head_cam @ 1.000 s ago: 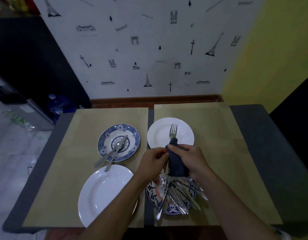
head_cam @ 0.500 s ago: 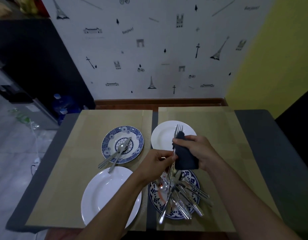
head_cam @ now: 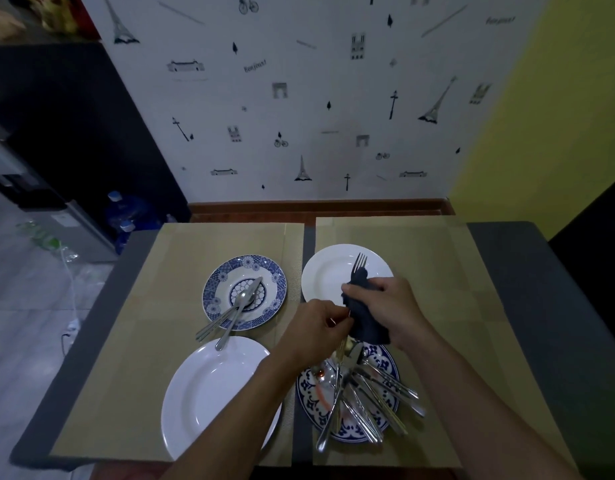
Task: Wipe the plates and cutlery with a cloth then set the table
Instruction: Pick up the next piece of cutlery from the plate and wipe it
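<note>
Upward since a second ago: the dark blue cloth nears the tines. The left hand pinches the silver metal fork by its handle. The right hand clenches the cloth round it, above the small white plate. Steady the handle and squeeze through the tines.

One wide-angle camera rides on the person's head, facing forward and tilted steeply down over the table, whose near edge meets the frame's bottom. The left hand and right hand lie close beneath it, mid-frame. The far wall fills the upper half; floor shows at left.
</note>
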